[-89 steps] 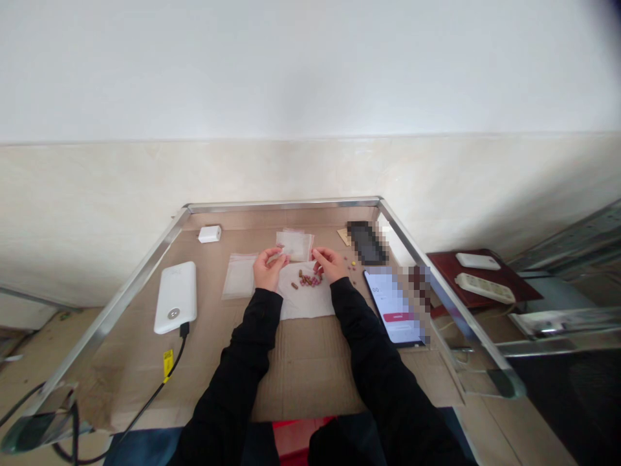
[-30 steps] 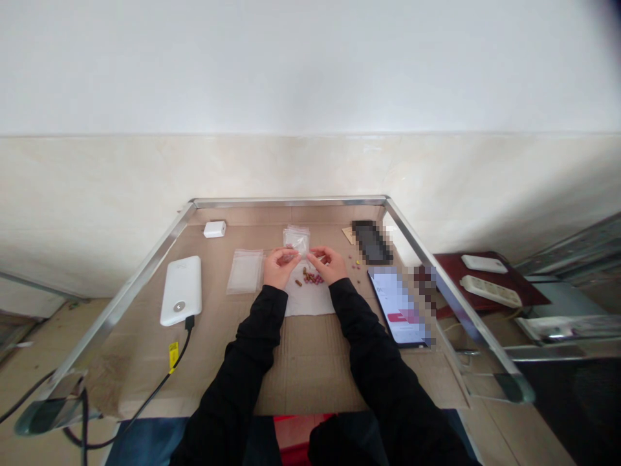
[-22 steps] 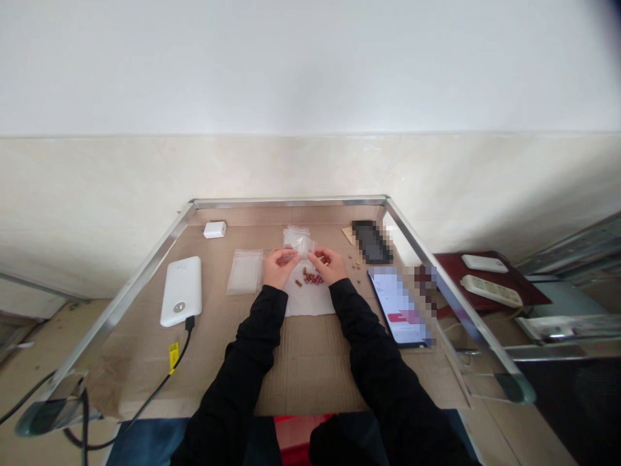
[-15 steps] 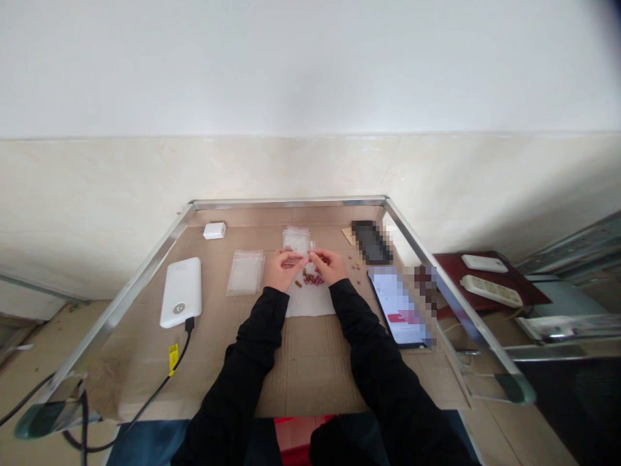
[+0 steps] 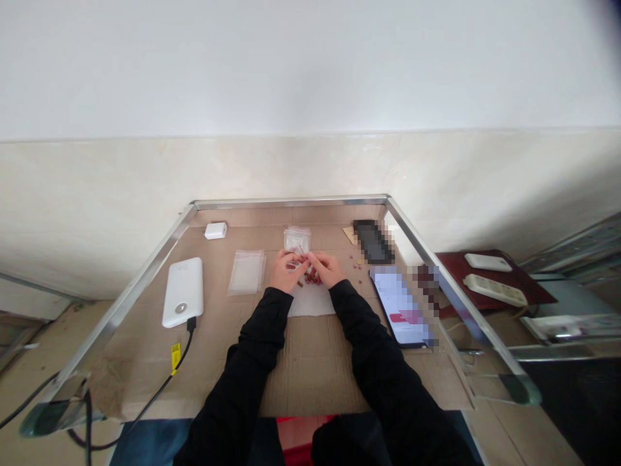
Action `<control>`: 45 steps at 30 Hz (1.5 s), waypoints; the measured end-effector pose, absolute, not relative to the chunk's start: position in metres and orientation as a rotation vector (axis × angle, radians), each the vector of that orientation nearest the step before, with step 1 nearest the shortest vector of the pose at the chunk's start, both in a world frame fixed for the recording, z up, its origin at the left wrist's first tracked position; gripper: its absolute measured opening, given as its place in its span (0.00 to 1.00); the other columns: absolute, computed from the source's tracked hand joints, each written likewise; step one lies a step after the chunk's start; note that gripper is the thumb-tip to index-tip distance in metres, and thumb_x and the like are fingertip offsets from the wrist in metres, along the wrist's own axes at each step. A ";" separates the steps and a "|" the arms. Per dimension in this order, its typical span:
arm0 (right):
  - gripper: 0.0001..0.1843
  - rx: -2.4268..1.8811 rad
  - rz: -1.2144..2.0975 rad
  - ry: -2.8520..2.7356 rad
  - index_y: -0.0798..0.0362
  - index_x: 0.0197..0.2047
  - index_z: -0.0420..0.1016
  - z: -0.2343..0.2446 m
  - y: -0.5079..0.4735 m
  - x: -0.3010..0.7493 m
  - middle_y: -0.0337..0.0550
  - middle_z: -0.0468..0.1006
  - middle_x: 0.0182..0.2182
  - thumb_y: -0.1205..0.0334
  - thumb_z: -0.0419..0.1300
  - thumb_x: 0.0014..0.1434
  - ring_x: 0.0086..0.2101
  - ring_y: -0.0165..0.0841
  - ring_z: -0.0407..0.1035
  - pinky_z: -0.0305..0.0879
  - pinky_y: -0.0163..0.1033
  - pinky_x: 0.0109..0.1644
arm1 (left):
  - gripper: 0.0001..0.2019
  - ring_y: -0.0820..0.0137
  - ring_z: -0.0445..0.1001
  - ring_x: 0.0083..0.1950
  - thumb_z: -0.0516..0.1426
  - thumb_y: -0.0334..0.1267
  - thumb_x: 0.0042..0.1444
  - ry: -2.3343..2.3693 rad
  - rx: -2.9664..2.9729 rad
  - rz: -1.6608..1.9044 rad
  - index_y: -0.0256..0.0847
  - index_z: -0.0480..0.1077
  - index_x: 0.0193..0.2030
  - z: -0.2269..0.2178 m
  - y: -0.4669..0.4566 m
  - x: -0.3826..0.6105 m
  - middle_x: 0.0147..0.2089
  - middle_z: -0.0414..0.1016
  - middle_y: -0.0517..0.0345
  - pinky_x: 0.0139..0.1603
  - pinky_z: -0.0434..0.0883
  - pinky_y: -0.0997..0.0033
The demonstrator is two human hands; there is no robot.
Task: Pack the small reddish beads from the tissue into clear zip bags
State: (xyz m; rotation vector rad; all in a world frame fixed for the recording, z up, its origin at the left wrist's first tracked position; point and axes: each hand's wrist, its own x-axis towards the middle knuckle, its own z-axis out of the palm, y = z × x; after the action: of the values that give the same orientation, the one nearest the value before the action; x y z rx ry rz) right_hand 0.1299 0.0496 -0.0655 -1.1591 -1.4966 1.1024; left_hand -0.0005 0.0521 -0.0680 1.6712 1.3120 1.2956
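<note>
My left hand (image 5: 286,270) and my right hand (image 5: 326,268) meet over a white sheet (image 5: 310,305), fingertips touching. Both are closed in a pinch. What lies between the fingers is too small and hidden to make out. Just below the fingertips, several small reddish and brown bead-like pieces (image 5: 311,278) lie in a heap on the sheet, partly covered by the hands. Right behind the hands is a pile of small clear plastic bags (image 5: 297,236), some with contents. Another stack of clear zip bags (image 5: 246,273) lies left of my left hand.
A white power bank (image 5: 183,291) with a black cable (image 5: 171,366) and a white adapter (image 5: 216,230) lie left. At right are a lit phone (image 5: 398,307), a dark phone-like device (image 5: 371,241) and a few loose pieces (image 5: 359,281). A metal frame (image 5: 291,202) edges the cardboard-covered table.
My hands have come closer together, and their fingertips now touch. A clear strip that stood up by my right fingers no longer shows. The view has shifted slightly.
</note>
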 end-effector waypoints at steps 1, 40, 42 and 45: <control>0.26 -1.149 1.121 -1.495 0.59 0.29 0.73 -0.065 0.049 0.129 0.44 0.72 0.29 0.43 0.49 0.52 0.14 0.21 0.61 0.58 0.29 0.14 | 0.11 0.76 0.69 0.30 0.59 0.43 0.44 1.327 1.676 1.306 0.35 0.70 0.24 -0.068 0.052 -0.001 0.34 0.62 0.56 0.29 0.72 0.75; 0.17 -1.150 0.913 -1.516 0.58 0.29 0.75 -0.071 0.057 0.136 0.44 0.73 0.25 0.51 0.57 0.48 0.21 0.26 0.64 0.61 0.32 0.24 | 0.10 0.77 0.68 0.33 0.53 0.42 0.51 1.150 1.689 1.244 0.37 0.67 0.29 -0.072 0.054 0.000 0.37 0.60 0.56 0.30 0.70 0.79; 0.17 -1.148 0.912 -1.515 0.58 0.30 0.75 -0.071 0.057 0.136 0.44 0.74 0.26 0.52 0.57 0.48 0.21 0.26 0.64 0.61 0.32 0.24 | 0.09 0.77 0.68 0.34 0.53 0.42 0.51 1.150 1.695 1.243 0.37 0.67 0.30 -0.072 0.054 0.000 0.37 0.60 0.56 0.30 0.70 0.78; 0.16 -1.150 0.906 -1.516 0.58 0.30 0.76 -0.070 0.057 0.137 0.45 0.74 0.26 0.52 0.57 0.47 0.21 0.26 0.63 0.61 0.32 0.25 | 0.09 0.76 0.68 0.35 0.52 0.41 0.52 1.142 1.711 1.243 0.37 0.68 0.30 -0.071 0.054 -0.001 0.37 0.61 0.56 0.30 0.70 0.78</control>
State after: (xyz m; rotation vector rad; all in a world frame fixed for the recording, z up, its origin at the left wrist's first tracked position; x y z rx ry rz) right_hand 0.1368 0.0568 -0.0699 -1.1502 -1.5161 0.9061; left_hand -0.0010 0.0536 -0.0706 1.7111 1.1419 1.2428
